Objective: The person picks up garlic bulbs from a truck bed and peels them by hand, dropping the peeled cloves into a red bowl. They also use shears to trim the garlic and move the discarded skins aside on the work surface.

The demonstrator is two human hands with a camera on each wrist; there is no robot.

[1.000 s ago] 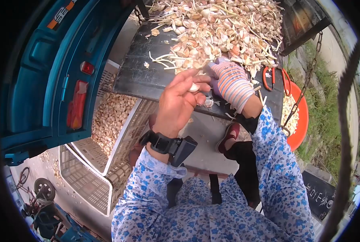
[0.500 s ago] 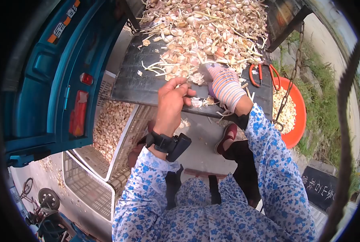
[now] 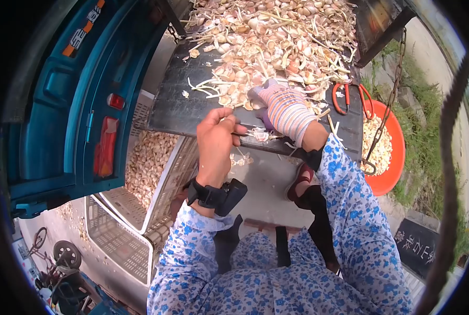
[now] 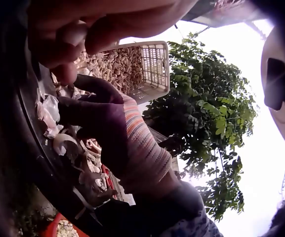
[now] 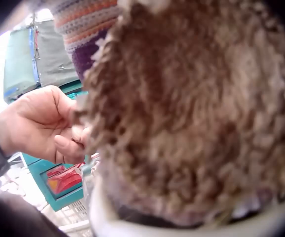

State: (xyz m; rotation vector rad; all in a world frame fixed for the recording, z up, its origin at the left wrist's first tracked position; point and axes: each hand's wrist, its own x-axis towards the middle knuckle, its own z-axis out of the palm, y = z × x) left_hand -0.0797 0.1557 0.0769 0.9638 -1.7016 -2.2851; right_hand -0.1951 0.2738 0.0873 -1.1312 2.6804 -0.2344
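Note:
My bare left hand (image 3: 215,140) is at the front edge of the black tabletop (image 3: 166,113). Its curled fingers pinch a pale garlic clove (image 4: 72,33), plainest in the left wrist view. Beside it, my right hand (image 3: 287,107) wears a striped glove with purple on the palm side. In the left wrist view its thumb and finger are spread apart, with no thing showing between them, pointing toward my left fingertips. The gloved fingertips overlap the near edge of a garlic heap (image 3: 276,47) in the head view. Papery garlic skins (image 3: 261,135) lie between the hands.
Red-handled cutters (image 3: 341,100) lie at the table's right. An orange basin (image 3: 397,152) of pale cloves stands below, behind a hanging chain (image 3: 389,113). Plastic crates (image 3: 116,236), one holding garlic, stand at left beside a teal vehicle (image 3: 40,136). A blurred brown mass (image 5: 191,108) fills the right wrist view.
My left hand has turned from palm up, with the clove showing, to back up, and drawn left and nearer me. My right hand's gloved fingertips have shifted left over the heap's near edge.

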